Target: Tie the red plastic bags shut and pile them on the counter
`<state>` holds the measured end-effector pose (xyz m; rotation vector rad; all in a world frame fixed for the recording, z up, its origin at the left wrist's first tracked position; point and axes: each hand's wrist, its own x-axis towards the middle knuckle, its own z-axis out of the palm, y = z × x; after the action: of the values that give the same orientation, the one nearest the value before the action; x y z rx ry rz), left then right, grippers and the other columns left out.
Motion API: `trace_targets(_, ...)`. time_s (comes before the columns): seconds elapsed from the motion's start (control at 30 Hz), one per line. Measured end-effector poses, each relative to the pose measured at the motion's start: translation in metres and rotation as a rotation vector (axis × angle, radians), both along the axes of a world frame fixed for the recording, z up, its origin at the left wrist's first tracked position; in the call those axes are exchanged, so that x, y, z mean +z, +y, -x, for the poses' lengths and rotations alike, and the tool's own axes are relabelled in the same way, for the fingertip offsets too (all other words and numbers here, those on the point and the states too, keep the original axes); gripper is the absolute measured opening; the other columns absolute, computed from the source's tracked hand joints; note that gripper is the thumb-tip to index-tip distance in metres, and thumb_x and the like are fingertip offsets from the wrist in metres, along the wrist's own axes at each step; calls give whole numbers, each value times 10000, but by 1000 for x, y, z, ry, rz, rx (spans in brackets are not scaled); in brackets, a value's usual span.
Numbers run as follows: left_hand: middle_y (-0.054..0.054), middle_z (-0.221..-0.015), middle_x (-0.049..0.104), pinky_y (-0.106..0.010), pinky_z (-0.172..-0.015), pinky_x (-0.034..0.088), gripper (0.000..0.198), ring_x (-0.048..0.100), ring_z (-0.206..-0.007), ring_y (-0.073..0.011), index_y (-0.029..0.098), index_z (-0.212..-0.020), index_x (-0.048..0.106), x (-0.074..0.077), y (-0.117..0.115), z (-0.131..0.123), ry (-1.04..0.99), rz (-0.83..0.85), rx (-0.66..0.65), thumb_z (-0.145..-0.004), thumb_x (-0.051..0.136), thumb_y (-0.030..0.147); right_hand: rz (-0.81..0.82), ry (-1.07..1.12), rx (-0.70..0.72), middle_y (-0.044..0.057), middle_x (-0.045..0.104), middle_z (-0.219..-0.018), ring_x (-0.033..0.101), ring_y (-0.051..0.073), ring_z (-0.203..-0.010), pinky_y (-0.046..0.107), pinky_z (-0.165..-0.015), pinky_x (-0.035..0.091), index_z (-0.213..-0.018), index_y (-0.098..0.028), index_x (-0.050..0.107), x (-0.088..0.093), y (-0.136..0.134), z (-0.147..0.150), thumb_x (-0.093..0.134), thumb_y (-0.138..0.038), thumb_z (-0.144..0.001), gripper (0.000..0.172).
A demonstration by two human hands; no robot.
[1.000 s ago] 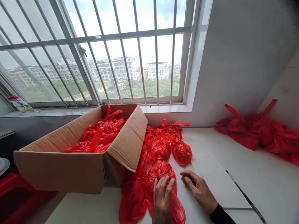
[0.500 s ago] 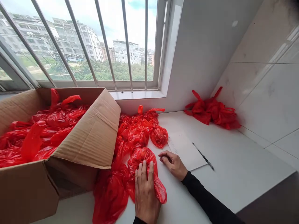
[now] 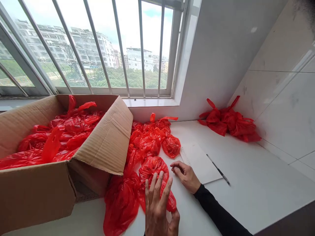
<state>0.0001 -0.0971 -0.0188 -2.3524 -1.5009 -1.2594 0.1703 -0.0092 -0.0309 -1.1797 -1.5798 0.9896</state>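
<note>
A knotted red plastic bag (image 3: 152, 165) lies on the white surface. Over its near side is my left hand (image 3: 158, 205), its fingers stretched out and spread, the thumb close to the bag's loose end. Whether the fingertips touch the plastic I cannot tell. To the right, my right hand (image 3: 187, 177) rests on the surface with its fingers curled in, and no object shows in it. Just beyond that hand is a white spiral notebook (image 3: 200, 164), with a black pen (image 3: 219, 170) along its right side.
At the left stands an open cardboard box (image 3: 103, 137) full of red bags. Several tied red bags (image 3: 149, 144) sit beside it, and more red bags (image 3: 228, 119) lie in the far right corner. A barred window (image 3: 118, 49) is behind.
My left hand has loosened from the red bag: its fingers are now spread and the thumb shows. The right hand stays beside the notebook. The view has shifted slightly left.
</note>
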Motion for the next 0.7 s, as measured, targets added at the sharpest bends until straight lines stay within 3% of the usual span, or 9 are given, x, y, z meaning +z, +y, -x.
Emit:
trace_targets(0.07,-81,-1585,351,-625,-1173,195,666,317,-1441,-369,252,-1511,367,0,-4,10,-35,-72,68,-852,435,185,6,4,3,53,709,-856,671,198,-804,300,-746,527,-1004,-198,671,-1,0,0,497,-348,-953,236)
trace_targets(0.2,-94,-1613,300,-651,-1156,188,675,316,-1431,-403,280,-1535,322,-9,-13,37,-71,-144,365,-883,487,221,5,2,2,53,707,-858,667,196,-808,300,-744,522,-1007,-199,670,-1,1,0,487,-328,-953,230)
trace_targets(0.33,-145,-1607,294,-652,-1116,271,676,323,-1418,-438,266,-1537,324,-16,-16,50,-66,-84,569,-898,542,302,-13,1,-3,47,707,-844,657,187,-780,299,-737,514,-1008,-197,679,1,1,-1,484,-300,-944,229)
trace_targets(0.5,-300,-1515,371,-682,-1055,325,541,410,-1344,-484,80,-1419,505,-12,-3,43,46,159,610,-955,455,356,-23,19,-11,38,701,-831,653,187,-773,307,-746,516,-998,-199,687,-1,0,0,489,-280,-930,224)
trace_targets(0.7,-233,-1533,392,-604,-1158,230,462,336,-1425,-394,103,-1351,567,-6,-7,36,-5,0,533,-935,497,291,-22,36,-33,50,727,-897,689,204,-853,320,-791,542,-1007,-204,681,-2,-3,2,479,-285,-935,229)
